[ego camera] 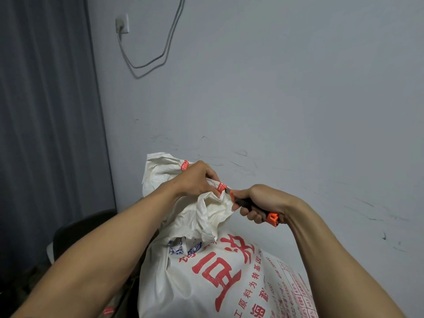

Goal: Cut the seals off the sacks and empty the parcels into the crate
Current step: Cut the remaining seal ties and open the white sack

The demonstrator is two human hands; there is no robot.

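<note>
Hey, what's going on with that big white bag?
A person is opening a white woven sack printed with red characters. The left hand grips its bunched neck, while the right hand holds an orange-and-black utility knife with its tip at a red seal on that neck. The seal is still in place.

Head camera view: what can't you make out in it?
The knife blade: mostly hidden in the head view behind the red seal and the left hand; the right hand covers much of the handle.
The parcels: hidden inside the white sack.
The white sack's lower part: cut off by the bottom edge.
The red seal's print: too small to read.
The crate: nowhere in view.
</note>
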